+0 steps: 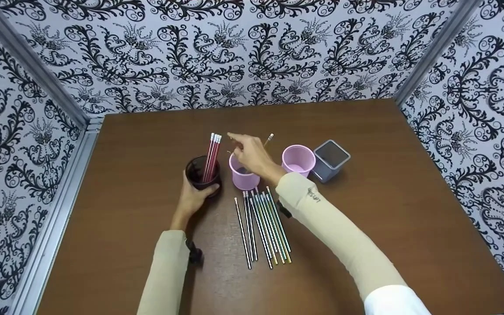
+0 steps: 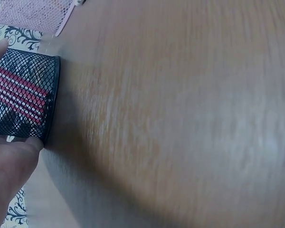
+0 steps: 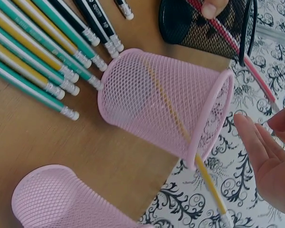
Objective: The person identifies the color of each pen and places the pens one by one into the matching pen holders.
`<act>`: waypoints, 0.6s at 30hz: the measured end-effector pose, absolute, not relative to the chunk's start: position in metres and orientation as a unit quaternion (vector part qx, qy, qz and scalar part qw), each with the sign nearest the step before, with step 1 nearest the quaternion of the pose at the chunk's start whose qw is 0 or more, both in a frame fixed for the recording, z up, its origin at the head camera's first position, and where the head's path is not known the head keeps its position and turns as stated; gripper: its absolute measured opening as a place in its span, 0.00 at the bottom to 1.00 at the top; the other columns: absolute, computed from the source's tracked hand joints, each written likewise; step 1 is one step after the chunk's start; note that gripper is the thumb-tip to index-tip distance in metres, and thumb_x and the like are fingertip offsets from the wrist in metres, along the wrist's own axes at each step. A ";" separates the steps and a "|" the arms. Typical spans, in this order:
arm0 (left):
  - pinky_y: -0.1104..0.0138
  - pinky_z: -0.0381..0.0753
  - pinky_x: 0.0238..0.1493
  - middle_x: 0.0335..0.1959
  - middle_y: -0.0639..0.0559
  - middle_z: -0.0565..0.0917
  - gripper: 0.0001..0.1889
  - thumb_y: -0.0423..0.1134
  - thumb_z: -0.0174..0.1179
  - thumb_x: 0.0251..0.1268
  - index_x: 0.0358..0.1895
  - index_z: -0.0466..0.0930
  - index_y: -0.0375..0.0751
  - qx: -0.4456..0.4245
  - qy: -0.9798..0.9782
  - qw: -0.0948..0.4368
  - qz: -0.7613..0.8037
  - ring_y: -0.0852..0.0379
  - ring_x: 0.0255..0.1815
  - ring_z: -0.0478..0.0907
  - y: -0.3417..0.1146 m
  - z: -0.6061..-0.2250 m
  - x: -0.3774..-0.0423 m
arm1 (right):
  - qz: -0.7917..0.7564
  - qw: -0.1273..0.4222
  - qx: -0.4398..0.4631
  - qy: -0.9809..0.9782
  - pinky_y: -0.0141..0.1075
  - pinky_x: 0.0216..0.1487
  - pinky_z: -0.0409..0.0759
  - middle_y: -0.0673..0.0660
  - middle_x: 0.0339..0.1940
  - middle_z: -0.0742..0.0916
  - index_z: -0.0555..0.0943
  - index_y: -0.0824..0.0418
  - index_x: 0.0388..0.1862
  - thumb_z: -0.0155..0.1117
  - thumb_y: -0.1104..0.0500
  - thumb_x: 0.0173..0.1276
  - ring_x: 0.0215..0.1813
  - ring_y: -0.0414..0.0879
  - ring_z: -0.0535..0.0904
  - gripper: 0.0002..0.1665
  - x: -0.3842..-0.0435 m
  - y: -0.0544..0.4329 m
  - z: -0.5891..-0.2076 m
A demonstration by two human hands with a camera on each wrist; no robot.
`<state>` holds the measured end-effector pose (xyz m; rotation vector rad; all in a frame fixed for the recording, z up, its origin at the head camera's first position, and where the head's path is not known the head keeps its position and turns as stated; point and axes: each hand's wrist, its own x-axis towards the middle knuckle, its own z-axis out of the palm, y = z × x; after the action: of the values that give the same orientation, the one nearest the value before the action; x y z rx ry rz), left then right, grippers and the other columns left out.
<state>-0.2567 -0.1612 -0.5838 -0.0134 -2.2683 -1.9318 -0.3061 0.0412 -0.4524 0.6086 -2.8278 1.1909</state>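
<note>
1. As landmark the left pink cup [image 1: 245, 180] is taken. By the left hand [image 1: 192, 199] the black mesh cup [image 1: 195, 168] is gripped, directly to the left of this landmark; whether its base is lifted from the table [image 1: 365, 218] cannot be told.
2. The right hand [image 1: 252, 153] is placed above the landmark. Its fingers are apart, the index is stretched out to the left, and nothing is seen to be held.
3. The red pencils [image 1: 211, 159] are contained in the black mesh cup, to the left of the landmark. Their long axis is set steeply, with a slight lean toward the landmark's side. Their eraser ends lie to the left of the right index, just beside it, so by the right hand they can be reached more nearly.
4. Red pencils: at least three are counted; the exact number is hidden.
5. Inside the landmark one yellow pencil [image 3: 210, 183] is seen.
6. On the person's side of the landmark, eleven lying pencils are counted: four black pencils [image 3: 105, 23], four green pencils [image 3: 28, 86], three yellow pencils [image 3: 51, 30]. Their eraser ends are turned toward it.
7. To the right of the landmark, one right pink cup [image 1: 300, 156] and, farther, one grey square cup [image 1: 324, 170] are found.
</note>
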 end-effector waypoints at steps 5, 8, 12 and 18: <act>0.53 0.56 0.80 0.71 0.31 0.68 0.50 0.28 0.76 0.47 0.72 0.52 0.30 0.007 -0.772 0.061 -0.633 0.38 0.74 0.64 -0.161 -0.579 -0.256 | 0.395 0.037 0.197 -0.897 0.43 0.60 0.81 0.64 0.54 0.87 0.80 0.62 0.64 0.53 0.71 0.66 0.54 0.54 0.84 0.27 -0.308 0.057 -0.450; 0.51 0.58 0.79 0.71 0.29 0.67 0.52 0.32 0.76 0.47 0.73 0.51 0.29 0.023 -0.797 0.046 -0.602 0.36 0.74 0.64 -0.160 -0.575 -0.253 | 0.407 0.062 0.190 -0.891 0.44 0.58 0.81 0.64 0.49 0.88 0.83 0.65 0.56 0.53 0.72 0.64 0.47 0.54 0.83 0.23 -0.307 0.068 -0.450; 0.48 0.61 0.77 0.69 0.27 0.67 0.52 0.34 0.76 0.47 0.73 0.52 0.26 0.046 -0.835 0.033 -0.547 0.33 0.73 0.65 -0.160 -0.572 -0.246 | 0.425 0.105 0.174 -0.882 0.42 0.48 0.81 0.64 0.43 0.88 0.86 0.66 0.48 0.54 0.73 0.61 0.40 0.52 0.81 0.19 -0.303 0.087 -0.451; 0.46 0.61 0.77 0.70 0.25 0.66 0.47 0.32 0.70 0.53 0.73 0.52 0.22 0.091 -0.873 0.010 -0.479 0.32 0.74 0.63 -0.157 -0.561 -0.228 | 0.437 0.183 0.157 -0.867 0.37 0.45 0.82 0.63 0.40 0.88 0.87 0.66 0.40 0.56 0.74 0.59 0.42 0.52 0.83 0.16 -0.297 0.120 -0.455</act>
<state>-0.2279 -0.1570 -0.5610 0.2830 -2.7255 -1.4955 -0.2968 0.1205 -0.4554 0.4435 -2.4446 1.2312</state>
